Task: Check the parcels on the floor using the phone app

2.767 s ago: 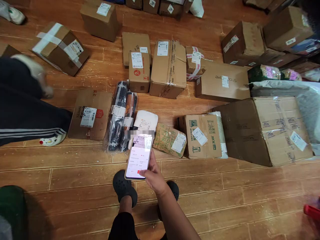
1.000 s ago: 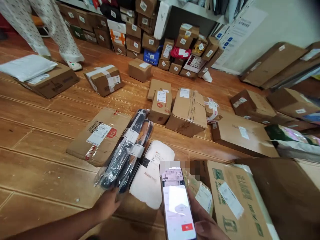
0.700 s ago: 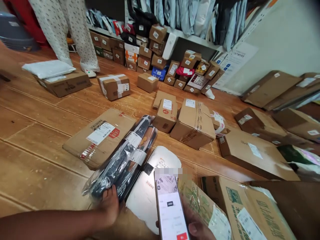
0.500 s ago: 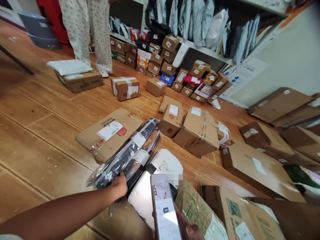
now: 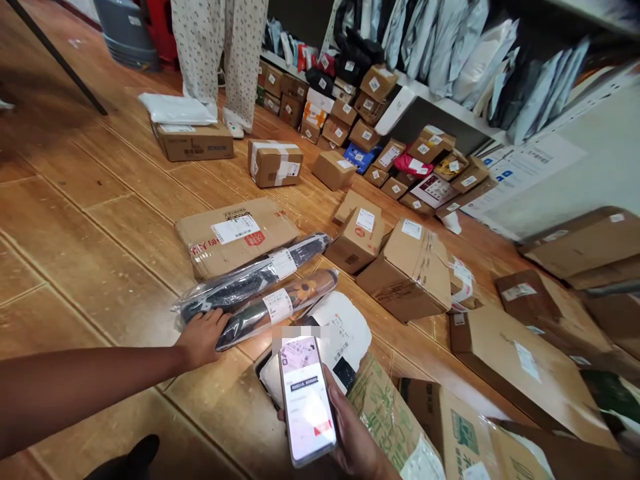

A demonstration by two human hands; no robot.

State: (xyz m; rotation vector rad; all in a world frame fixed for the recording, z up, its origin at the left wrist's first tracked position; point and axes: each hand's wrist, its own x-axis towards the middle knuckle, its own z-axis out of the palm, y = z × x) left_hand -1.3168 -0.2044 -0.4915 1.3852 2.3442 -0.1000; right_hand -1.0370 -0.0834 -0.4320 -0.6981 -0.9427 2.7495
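My left hand [image 5: 203,339] lies over the near end of a dark roll [image 5: 240,287] in clear plastic, its fingers curled on it. Just below that roll, a second plastic-wrapped roll [image 5: 255,320], patterned with an orange flower, rests on the floor close to my fingers. Both carry white labels. In my right hand [image 5: 353,420] is a smartphone [image 5: 305,413] with its screen lit, showing a label picture at the top. Behind the phone lies a white parcel [image 5: 350,323] with a printed label. A flat carton [image 5: 205,230] sits beyond the dark roll.
Cardboard boxes [image 5: 405,280] stand on the wooden floor [image 5: 115,267] ahead and right. A green-printed carton [image 5: 385,407] lies beside the phone. Small parcels line a shelf [image 5: 425,100] full of bags. A person in patterned trousers [image 5: 200,53] stands near a carton topped by a white bag [image 5: 175,109].
The two rolls have come apart, with floor showing between them, and lie flatter. My left hand has shifted left. The phone has moved left and shows a different screen. The view has turned slightly.
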